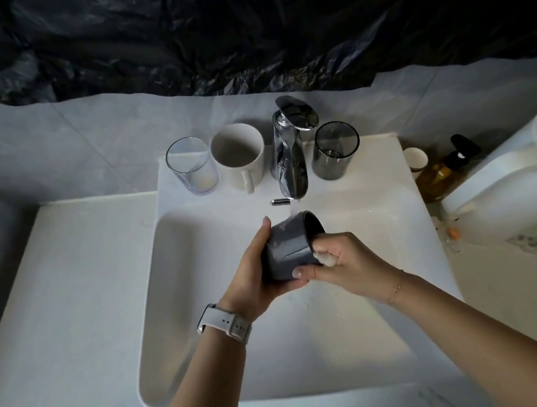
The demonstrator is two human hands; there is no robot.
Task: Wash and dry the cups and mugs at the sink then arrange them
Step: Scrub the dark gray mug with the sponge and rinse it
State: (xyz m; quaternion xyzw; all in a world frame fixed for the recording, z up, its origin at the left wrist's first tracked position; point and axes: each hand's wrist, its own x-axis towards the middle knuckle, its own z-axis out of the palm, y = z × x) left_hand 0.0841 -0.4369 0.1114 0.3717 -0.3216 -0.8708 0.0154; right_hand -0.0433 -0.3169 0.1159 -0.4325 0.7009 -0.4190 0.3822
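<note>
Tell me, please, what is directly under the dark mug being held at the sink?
Under the dark mug lie the left hand, cupping its base, and the white basin below. The hands and mug hide the basin floor there, so no drain shows.

Crumpled black plastic sheeting (235, 28) draped across the grey tiled wall (44, 141) behind a white countertop (52, 320). At right, an amber pump bottle (439, 176) with a black top, standing just beside a white toilet cistern (515, 175). Small scraps of litter, one orange (452, 233), scattered on the surface in front of the bottle.
</note>
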